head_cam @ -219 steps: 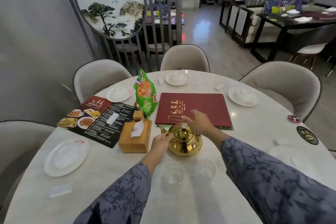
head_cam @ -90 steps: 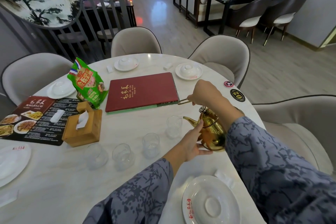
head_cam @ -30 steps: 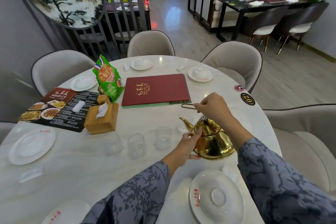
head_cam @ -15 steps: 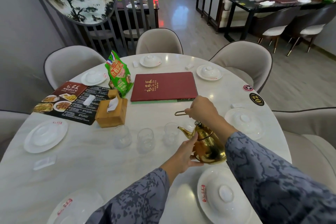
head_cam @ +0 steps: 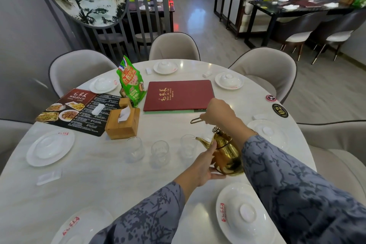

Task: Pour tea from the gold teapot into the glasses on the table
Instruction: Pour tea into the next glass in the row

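Observation:
The gold teapot (head_cam: 225, 152) is lifted off the round marble table (head_cam: 103, 176) and tilted to the left. Its spout tip hangs over the rim of the rightmost glass (head_cam: 188, 145). My right hand (head_cam: 216, 112) is closed on the teapot's thin wire handle above the lid. My left hand (head_cam: 203, 166) cups the teapot's belly from the near left. A middle glass (head_cam: 160, 151) and a left glass (head_cam: 135, 147) stand in a row with the rightmost one. Whether liquid is flowing is too faint to tell.
A red menu book (head_cam: 178, 95), a wooden tissue box (head_cam: 122, 123), a green snack bag (head_cam: 130, 83) and a black picture menu (head_cam: 77, 111) lie beyond the glasses. White plates with upturned bowls (head_cam: 245, 214) ring the table edge. Padded chairs (head_cam: 174, 46) surround it.
The teapot has tipped further left and its spout has come down to the rightmost glass. My head view has shifted slightly right.

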The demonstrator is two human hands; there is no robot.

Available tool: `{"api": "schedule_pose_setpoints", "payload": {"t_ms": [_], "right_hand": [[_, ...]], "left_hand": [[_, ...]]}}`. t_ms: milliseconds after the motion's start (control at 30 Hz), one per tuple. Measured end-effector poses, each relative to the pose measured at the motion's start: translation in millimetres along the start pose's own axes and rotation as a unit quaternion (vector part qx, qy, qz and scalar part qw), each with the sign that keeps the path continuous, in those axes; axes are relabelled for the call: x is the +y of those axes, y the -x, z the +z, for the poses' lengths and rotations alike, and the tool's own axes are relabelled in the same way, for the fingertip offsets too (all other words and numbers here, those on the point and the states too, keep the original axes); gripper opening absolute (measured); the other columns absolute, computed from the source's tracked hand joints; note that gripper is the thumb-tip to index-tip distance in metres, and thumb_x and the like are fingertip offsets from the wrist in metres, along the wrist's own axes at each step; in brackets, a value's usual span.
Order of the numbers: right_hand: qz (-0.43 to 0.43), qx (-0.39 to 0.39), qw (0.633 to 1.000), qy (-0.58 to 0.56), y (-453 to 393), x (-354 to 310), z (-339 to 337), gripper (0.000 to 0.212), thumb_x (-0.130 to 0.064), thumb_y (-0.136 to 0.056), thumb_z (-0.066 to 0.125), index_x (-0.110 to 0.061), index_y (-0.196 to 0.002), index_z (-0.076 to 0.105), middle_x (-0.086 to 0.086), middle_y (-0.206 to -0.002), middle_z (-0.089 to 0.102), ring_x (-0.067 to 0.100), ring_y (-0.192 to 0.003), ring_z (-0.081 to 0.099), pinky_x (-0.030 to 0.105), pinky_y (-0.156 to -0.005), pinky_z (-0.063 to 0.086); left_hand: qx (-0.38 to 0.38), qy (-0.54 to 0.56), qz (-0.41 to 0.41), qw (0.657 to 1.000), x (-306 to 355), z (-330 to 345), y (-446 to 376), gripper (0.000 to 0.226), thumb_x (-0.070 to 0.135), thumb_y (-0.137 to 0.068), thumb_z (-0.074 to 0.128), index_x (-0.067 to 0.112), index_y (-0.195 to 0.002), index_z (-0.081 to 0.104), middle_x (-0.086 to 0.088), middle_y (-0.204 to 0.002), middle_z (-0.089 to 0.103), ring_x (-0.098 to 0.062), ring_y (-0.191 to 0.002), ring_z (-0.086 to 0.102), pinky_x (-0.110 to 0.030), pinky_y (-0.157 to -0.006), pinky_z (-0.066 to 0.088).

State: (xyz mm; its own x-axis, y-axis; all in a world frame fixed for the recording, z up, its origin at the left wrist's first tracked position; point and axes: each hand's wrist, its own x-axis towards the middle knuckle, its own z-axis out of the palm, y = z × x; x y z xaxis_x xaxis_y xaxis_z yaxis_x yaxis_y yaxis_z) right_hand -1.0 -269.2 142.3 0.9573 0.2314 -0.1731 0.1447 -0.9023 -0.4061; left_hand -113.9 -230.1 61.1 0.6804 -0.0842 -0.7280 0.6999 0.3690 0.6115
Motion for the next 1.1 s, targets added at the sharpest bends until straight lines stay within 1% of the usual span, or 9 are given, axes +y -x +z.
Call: {"api": "schedule_pose_setpoints", "payload": {"t_ms": [67, 133, 233, 433, 533, 633, 700, 800, 1100], "right_hand": [[0.000, -0.003, 1.000, 0.004, -2, -2, -3, 0.010, -0.015, -0.084, 0.065, -0.011, -0.077, 0.059, 0.006, -0.085, 0.071, 0.023, -0.070, 0.061, 0.029, -0.057, 0.046], [-0.002, -0.007, 1.000, 0.008, -3, -4, -6, 0.012, -0.014, -0.084, 0.064, -0.012, -0.073, 0.057, 0.006, -0.085, 0.071, 0.023, -0.069, 0.059, 0.028, -0.054, 0.044], [-0.006, -0.014, 1.000, 0.007, -5, -6, -9, 0.011, -0.012, -0.081, 0.065, -0.013, -0.075, 0.057, 0.006, -0.089, 0.075, 0.025, -0.074, 0.067, 0.028, -0.054, 0.044], [-0.009, -0.014, 1.000, 0.014, -5, -8, -14, 0.015, -0.010, -0.082, 0.065, -0.014, -0.072, 0.054, 0.008, -0.092, 0.075, 0.023, -0.070, 0.060, 0.027, -0.050, 0.041], [-0.007, -0.017, 1.000, 0.019, -5, -10, -16, 0.013, -0.010, -0.081, 0.065, -0.014, -0.072, 0.055, 0.007, -0.092, 0.076, 0.024, -0.073, 0.064, 0.027, -0.051, 0.041], [-0.011, -0.015, 1.000, 0.022, -6, -11, -18, 0.013, -0.011, -0.080, 0.065, -0.014, -0.071, 0.058, 0.007, -0.089, 0.076, 0.024, -0.069, 0.062, 0.027, -0.051, 0.042], [-0.011, -0.016, 1.000, 0.023, -6, -11, -19, 0.011, -0.012, -0.080, 0.066, -0.014, -0.072, 0.059, 0.006, -0.088, 0.075, 0.025, -0.073, 0.066, 0.028, -0.053, 0.044], [-0.012, -0.017, 1.000, 0.023, -6, -12, -20, 0.010, -0.013, -0.080, 0.068, -0.014, -0.074, 0.059, 0.006, -0.088, 0.074, 0.027, -0.081, 0.071, 0.030, -0.056, 0.047], [-0.017, -0.022, 0.999, 0.031, -3, -13, -25, 0.013, -0.013, -0.080, 0.069, -0.014, -0.072, 0.058, 0.005, -0.086, 0.074, 0.026, -0.079, 0.069, 0.030, -0.054, 0.045]], "left_hand": [[-0.009, 0.007, -0.001, 1.000, 2, 2, 1, 0.049, 0.056, -0.094, 0.049, 0.026, -0.131, 0.040, -0.012, -0.151, 0.041, -0.038, -0.132, 0.046, -0.052, -0.097, 0.051], [-0.017, 0.013, -0.001, 1.000, 3, 3, 3, 0.057, 0.056, -0.094, 0.048, 0.025, -0.141, 0.038, -0.012, -0.151, 0.040, -0.038, -0.133, 0.045, -0.053, -0.099, 0.050], [-0.021, 0.014, 0.000, 1.000, 5, 5, 4, 0.062, 0.057, -0.093, 0.049, 0.026, -0.145, 0.035, -0.013, -0.153, 0.038, -0.039, -0.135, 0.043, -0.053, -0.100, 0.049], [-0.016, 0.015, 0.005, 1.000, 10, 8, 9, 0.065, 0.057, -0.092, 0.051, 0.027, -0.146, 0.033, -0.012, -0.154, 0.036, -0.039, -0.136, 0.042, -0.053, -0.098, 0.051], [-0.020, 0.018, 0.008, 1.000, 11, 8, 11, 0.063, 0.058, -0.091, 0.051, 0.027, -0.144, 0.035, -0.011, -0.153, 0.037, -0.039, -0.133, 0.044, -0.051, -0.090, 0.053], [-0.020, 0.016, 0.010, 1.000, 12, 9, 10, 0.065, 0.059, -0.091, 0.052, 0.027, -0.146, 0.035, -0.012, -0.153, 0.037, -0.039, -0.133, 0.044, -0.051, -0.087, 0.055], [-0.020, 0.018, 0.009, 1.000, 12, 10, 11, 0.066, 0.059, -0.090, 0.053, 0.028, -0.146, 0.035, -0.012, -0.153, 0.037, -0.040, -0.134, 0.043, -0.050, -0.084, 0.056], [-0.021, 0.020, 0.007, 1.000, 12, 11, 12, 0.069, 0.059, -0.090, 0.053, 0.028, -0.148, 0.032, -0.013, -0.154, 0.035, -0.040, -0.135, 0.041, -0.052, -0.088, 0.054], [-0.026, 0.021, 0.007, 0.999, 11, 14, 13, 0.070, 0.060, -0.089, 0.053, 0.028, -0.148, 0.032, -0.014, -0.154, 0.035, -0.041, -0.135, 0.042, -0.053, -0.091, 0.053]]}}
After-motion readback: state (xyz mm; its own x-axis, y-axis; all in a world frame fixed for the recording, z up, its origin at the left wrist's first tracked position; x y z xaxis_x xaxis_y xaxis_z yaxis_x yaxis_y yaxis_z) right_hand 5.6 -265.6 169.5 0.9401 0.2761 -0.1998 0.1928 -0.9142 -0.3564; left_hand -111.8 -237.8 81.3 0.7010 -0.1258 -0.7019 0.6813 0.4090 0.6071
